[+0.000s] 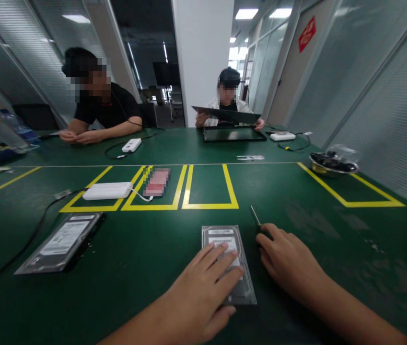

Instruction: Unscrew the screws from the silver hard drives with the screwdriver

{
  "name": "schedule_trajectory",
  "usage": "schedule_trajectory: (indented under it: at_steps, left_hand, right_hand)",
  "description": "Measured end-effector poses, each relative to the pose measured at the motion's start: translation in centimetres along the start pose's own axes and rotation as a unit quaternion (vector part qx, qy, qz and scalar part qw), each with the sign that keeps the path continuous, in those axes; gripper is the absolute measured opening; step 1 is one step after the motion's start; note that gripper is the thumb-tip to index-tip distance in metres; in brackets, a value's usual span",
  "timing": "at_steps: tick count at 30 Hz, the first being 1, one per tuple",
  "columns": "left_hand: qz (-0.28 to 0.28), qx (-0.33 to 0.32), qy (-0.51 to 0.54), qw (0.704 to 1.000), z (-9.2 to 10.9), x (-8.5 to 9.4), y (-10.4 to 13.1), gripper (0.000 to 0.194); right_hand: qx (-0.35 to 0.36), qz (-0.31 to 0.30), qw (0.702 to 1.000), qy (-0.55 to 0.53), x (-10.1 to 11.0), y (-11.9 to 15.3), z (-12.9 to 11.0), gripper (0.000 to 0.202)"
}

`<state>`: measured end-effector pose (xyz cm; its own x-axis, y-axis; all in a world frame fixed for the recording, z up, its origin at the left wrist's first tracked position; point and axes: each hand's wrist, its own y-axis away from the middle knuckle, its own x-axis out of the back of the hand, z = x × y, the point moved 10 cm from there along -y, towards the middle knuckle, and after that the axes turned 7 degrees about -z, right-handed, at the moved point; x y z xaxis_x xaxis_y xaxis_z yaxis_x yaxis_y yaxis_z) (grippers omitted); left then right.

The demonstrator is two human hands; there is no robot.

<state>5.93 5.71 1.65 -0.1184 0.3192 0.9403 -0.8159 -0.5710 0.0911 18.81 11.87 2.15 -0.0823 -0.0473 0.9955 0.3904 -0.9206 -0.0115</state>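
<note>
A hard drive [222, 233] lies label up in front of me on the green table. My left hand [208, 287] rests flat across its label, fingers spread, covering its lower left part. Just right of the drive, my right hand [291, 256] is closed around a screwdriver [255, 214]; its thin metal shaft points forward and left, away from me. The screwdriver's handle is mostly hidden under my fingers. A second hard drive [64, 239] lies apart on the left, also label up.
Yellow tape outlines [210, 206] mark the table [145, 287]. A white power bank [108, 191] connects by cable to a phone [157, 182]. A metal bowl [333, 165] of dark parts stands at right. Across sit two people; one holds a dark panel [225, 114] above a black frame [235, 134].
</note>
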Motion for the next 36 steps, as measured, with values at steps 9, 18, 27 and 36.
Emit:
schedule_trajectory:
  at_steps: [9,18,27,36]
  left_hand:
    - [0.004,-0.006,0.003,1.0,-0.1,0.2,0.0,0.067]
    - [0.044,-0.035,0.025,0.998,-0.2,0.5,0.3,0.072]
    - [0.13,-0.004,0.018,0.991,-2.5,2.9,2.1,0.042]
    - [0.141,0.303,-0.088,0.938,-12.8,5.7,8.3,0.033]
  right_hand:
    - [-0.012,0.12,0.993,0.016,2.5,0.5,-0.3,0.025]
    - [0.218,0.247,0.936,-0.123,5.3,4.9,-6.8,0.04]
    - [0.286,0.205,0.929,-0.113,3.8,4.5,-8.8,0.053]
    - [0.31,0.094,0.941,-0.099,1.6,3.7,-10.0,0.058]
